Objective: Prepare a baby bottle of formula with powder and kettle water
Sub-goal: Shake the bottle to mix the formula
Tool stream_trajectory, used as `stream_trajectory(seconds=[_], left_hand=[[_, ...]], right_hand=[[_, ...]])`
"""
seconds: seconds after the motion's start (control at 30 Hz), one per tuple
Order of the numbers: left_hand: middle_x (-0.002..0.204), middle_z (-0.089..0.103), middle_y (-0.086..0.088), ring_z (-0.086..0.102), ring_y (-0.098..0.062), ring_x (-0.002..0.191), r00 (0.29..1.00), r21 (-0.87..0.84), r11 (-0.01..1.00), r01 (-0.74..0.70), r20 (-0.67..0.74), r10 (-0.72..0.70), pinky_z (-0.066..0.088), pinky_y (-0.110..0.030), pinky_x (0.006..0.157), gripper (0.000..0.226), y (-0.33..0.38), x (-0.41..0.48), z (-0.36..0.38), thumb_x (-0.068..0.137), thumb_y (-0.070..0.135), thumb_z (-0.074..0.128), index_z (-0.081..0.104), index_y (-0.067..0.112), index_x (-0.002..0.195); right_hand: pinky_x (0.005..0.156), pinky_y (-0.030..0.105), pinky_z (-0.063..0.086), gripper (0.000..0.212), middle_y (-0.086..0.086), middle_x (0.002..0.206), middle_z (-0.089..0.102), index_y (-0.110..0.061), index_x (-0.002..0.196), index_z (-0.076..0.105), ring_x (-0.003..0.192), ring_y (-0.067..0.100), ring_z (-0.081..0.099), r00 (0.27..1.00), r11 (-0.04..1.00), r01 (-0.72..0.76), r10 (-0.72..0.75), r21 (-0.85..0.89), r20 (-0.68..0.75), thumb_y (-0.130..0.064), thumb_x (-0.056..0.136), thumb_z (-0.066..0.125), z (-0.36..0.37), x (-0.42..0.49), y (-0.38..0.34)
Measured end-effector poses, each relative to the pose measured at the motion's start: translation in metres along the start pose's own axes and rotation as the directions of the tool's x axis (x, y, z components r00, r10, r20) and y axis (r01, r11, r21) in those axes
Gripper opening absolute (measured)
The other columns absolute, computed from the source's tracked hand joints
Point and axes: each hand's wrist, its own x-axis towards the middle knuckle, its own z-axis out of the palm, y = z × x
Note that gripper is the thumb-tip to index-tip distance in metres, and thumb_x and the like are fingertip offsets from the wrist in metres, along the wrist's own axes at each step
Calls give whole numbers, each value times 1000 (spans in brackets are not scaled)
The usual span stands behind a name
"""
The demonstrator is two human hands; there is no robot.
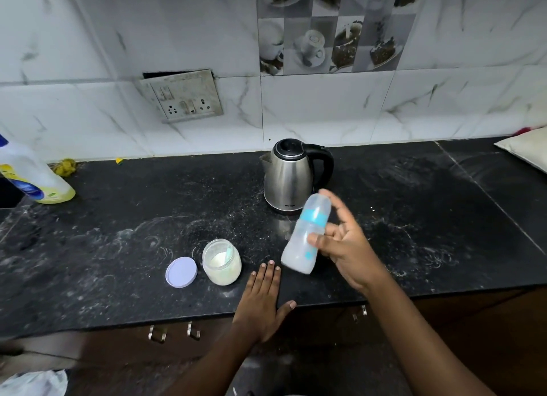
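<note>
Nearest the camera, metal cupboard handles [194,330] are seen under the front edge of a black, powder-streaked counter [118,247]. The left hand [263,301] is laid palm down on that edge, fingers straight and together, thumb spread out to the right; nothing is held by it.

Just beyond its fingertips and to the left, an open jar [222,262] of pale powder is stood upright on the counter, with a light scoop [228,255] resting inside. A round lilac lid [181,272] is laid flat beside the jar on its left, close to it or just touching.

To the right, the baby bottle [306,235] is held above the counter by the right hand [346,247]. It is tilted, its capped top raised toward the kettle and its base lowered toward the left hand. The thumb is pressed across the bottle's front and the fingers are placed behind; with the blur, how closely they wrap it cannot be told, though the bottle is clearly gripped. A turquoise band is seen at its neck.

Behind the bottle, a steel kettle [291,176] with a black lid and handle is stood on the counter, spout to the left.

At far left a cleaner bottle [35,176] is seen, with a yellow scrubber [66,167] near it against the marble-tiled wall [325,105]. A grimy switch plate [183,96] is set crookedly in the wall
</note>
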Motion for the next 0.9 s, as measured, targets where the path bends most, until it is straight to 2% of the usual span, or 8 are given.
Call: stream_trajectory(seconds=[0.1, 0.23, 0.37, 0.5, 0.63, 0.7, 0.77, 0.9], left_hand=[[173, -24, -6, -26, -23, 159, 1000, 1, 1000, 6, -1, -6, -18, -39, 127, 98, 0, -1, -2, 96, 80, -1, -9, 13, 167], [172, -23, -6, -25, -21, 159, 1000, 13, 1000, 16, 20, -16, -18, -38, 128, 96, -1, 0, -2, 100, 78, 6, -8, 12, 167], [174, -22, -6, -26, -22, 159, 1000, 6, 1000, 9, 11, -9, -19, -38, 128, 95, -2, 0, 0, 99, 78, 5, -9, 13, 167], [174, -21, -8, -26, -23, 158, 1000, -3, 1000, 10, 28, -10, -20, -39, 126, 101, -2, 0, -2, 92, 80, -4, -9, 12, 167], [174, -22, -8, -26, -24, 159, 1000, -9, 1000, 9, 17, -8, -20, -37, 127, 105, -1, 0, -3, 87, 80, -7, -9, 12, 167], [173, -23, -7, -27, -23, 159, 1000, 9, 1000, 14, 25, -14, -21, -38, 126, 102, 0, 0, -3, 90, 80, -6, -10, 12, 167], [172, -24, -7, -27, -23, 158, 999, 18, 1000, 14, 32, -14, -21, -39, 126, 100, 0, -1, -4, 92, 80, -4, -11, 12, 166], [174, -21, -8, -26, -24, 158, 1000, -2, 1000, 10, 4, -10, -19, -39, 127, 104, 0, 0, -2, 88, 80, -7, -9, 13, 167]], right_hand=[[91, 44, 61, 80, 15, 129, 71, -37, 154, 38, 116, 26, 70, 966, 978, 111, -65, 175, -251, 2, 89, 67, -10, 7, 1], [90, 40, 60, 89, 21, 123, 73, -35, 154, 39, 110, 29, 72, 999, 999, -8, 9, -40, 39, 3, 81, 73, -7, 0, 2], [91, 43, 61, 84, 16, 132, 67, -38, 154, 38, 116, 24, 69, 969, 975, 138, -97, 174, -227, 0, 85, 69, -13, 8, -2], [93, 43, 60, 91, 22, 125, 71, -36, 154, 38, 109, 28, 72, 999, 998, 26, -24, -53, 38, 3, 80, 73, -8, 2, -4], [97, 47, 59, 87, 10, 122, 74, -35, 154, 36, 116, 26, 69, 972, 980, 145, -115, 135, -204, -7, 82, 76, -12, 12, -9], [93, 46, 60, 95, 14, 121, 74, -37, 153, 37, 114, 29, 69, 995, 997, 75, -73, 21, -74, -13, 76, 86, -9, 11, -11], [87, 39, 61, 93, 20, 117, 75, -34, 154, 38, 105, 29, 73, 997, 994, 21, -13, -107, 73, -4, 77, 82, -8, 6, -13], [87, 43, 62, 80, 12, 120, 72, -31, 154, 35, 112, 23, 70, 971, 975, 149, -113, 162, -211, -2, 88, 69, -14, 14, -15]])
